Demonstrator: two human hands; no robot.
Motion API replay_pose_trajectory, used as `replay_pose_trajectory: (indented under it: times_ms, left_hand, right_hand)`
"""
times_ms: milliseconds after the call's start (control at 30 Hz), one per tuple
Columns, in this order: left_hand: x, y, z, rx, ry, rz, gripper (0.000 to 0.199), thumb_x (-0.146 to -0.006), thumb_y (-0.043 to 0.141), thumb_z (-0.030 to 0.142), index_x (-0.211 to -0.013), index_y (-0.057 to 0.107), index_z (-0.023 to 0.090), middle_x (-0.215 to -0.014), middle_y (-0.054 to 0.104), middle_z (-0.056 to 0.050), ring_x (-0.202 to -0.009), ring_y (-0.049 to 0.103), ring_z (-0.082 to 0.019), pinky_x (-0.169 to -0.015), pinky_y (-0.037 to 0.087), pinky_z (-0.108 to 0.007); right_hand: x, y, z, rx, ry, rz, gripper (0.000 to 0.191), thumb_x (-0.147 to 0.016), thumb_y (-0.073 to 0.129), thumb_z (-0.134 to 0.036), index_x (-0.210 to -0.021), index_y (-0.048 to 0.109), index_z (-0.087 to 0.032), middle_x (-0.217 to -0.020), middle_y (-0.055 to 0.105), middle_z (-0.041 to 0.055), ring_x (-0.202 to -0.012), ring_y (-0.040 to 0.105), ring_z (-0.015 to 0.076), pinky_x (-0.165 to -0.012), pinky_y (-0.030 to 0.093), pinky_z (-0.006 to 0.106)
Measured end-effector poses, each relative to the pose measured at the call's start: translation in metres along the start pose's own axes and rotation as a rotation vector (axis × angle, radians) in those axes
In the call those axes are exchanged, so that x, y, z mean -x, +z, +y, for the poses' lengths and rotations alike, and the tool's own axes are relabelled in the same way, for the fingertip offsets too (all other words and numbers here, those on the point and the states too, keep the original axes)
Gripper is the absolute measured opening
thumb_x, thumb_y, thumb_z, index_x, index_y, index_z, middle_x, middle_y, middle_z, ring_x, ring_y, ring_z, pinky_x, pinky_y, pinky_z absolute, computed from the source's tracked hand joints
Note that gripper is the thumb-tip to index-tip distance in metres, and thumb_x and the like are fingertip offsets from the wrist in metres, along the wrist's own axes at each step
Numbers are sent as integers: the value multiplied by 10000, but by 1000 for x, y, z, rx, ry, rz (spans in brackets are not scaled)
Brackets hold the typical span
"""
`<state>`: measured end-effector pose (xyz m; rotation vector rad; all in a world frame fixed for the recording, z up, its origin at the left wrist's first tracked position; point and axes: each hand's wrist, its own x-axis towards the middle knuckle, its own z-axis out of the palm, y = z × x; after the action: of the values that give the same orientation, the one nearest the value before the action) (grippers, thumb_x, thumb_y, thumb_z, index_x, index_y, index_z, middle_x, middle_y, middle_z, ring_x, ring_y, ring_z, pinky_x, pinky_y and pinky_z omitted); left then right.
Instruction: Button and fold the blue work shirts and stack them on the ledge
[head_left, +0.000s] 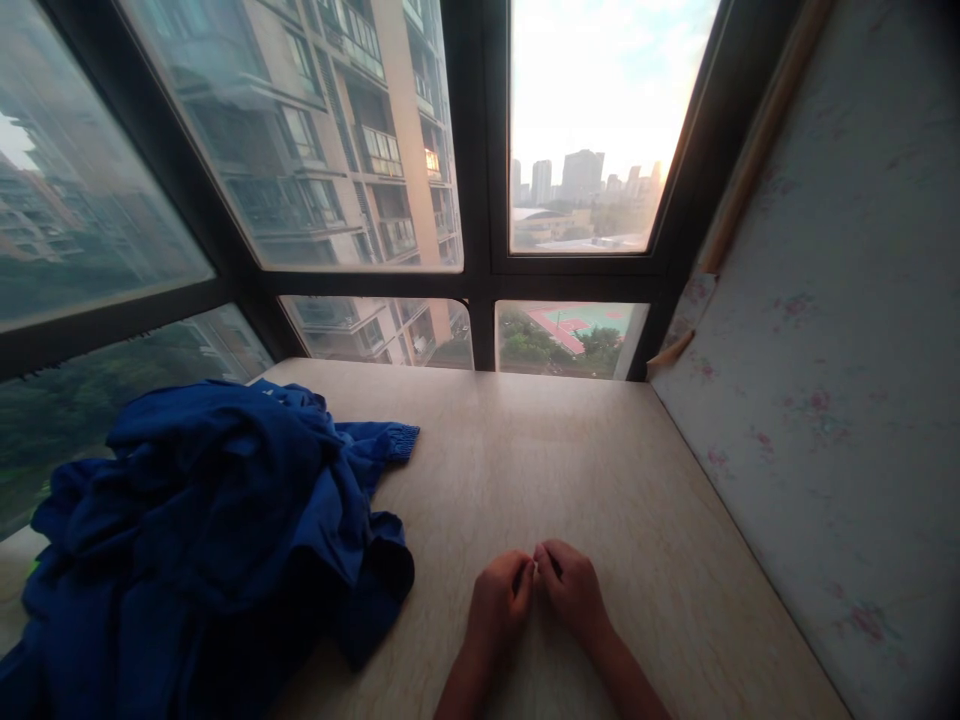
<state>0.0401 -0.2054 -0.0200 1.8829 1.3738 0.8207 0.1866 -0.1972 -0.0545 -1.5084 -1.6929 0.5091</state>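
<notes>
My left hand rests on the pale stone-look sill, its fingers curled into a loose fist. Close beside it lies my right hand, curled the same way, with the thumb sides of both hands almost touching. No object shows in either hand, though the palms are hidden. Left of my hands is a crumpled heap of blue clothing, apart from them. A ribbed cuff sticks out of the heap toward the middle of the sill.
Dark window frames border the sill at the back and left. A wall with flowered paper closes off the right side, its paper peeling near the window corner. Buildings and trees stand outside the glass.
</notes>
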Motion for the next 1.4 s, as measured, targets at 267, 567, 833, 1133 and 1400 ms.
replay_pose_trajectory:
  times_ms: [267, 567, 833, 1133, 1400]
  left_hand:
    - [-2, 1, -1, -4, -9, -8, 286, -966, 423, 329, -878, 654, 186, -838, 688, -64, -745, 603, -172, -658, 395, -241]
    - [-2, 0, -1, 1, -2, -7, 301, -965, 421, 345, -878, 658, 181, -837, 693, -73, -745, 608, -172, -655, 408, -237]
    - [-2, -1, 0, -6, 3, 5, 294, -962, 429, 335, -870, 662, 182, -817, 695, -68, -723, 610, -168, -640, 408, -232]
    - [-1, 0, -1, -10, 14, 10, 287, -959, 434, 330, -873, 665, 183, -821, 697, -68, -724, 613, -166, -646, 411, -229]
    - [-2, 0, -2, -1, 26, 24, 281, -948, 444, 320, -850, 667, 182, -791, 695, -68, -698, 608, -163, -626, 410, -230]
  right_hand:
    - [0, 2, 2, -1, -10, 3, 380, -982, 392, -364, -687, 550, -185, -656, 599, 16, -614, 544, 138, -604, 320, 252]
    - [-1, -1, -2, -4, -15, 14, 380, -980, 392, -359, -690, 563, -183, -657, 603, 15, -615, 548, 135, -601, 330, 248]
    - [-1, -2, -2, -8, -24, 21, 404, -981, 378, -382, -691, 577, -184, -653, 612, 29, -605, 548, 140, -588, 343, 246]
    - [-1, -2, -3, 19, -24, 11, 414, -986, 367, -382, -685, 566, -180, -649, 602, 24, -601, 534, 135, -590, 329, 248]
    - [-1, -2, -4, -3, -23, 14, 409, -983, 376, -379, -686, 577, -182, -649, 613, 28, -607, 544, 137, -586, 333, 251]
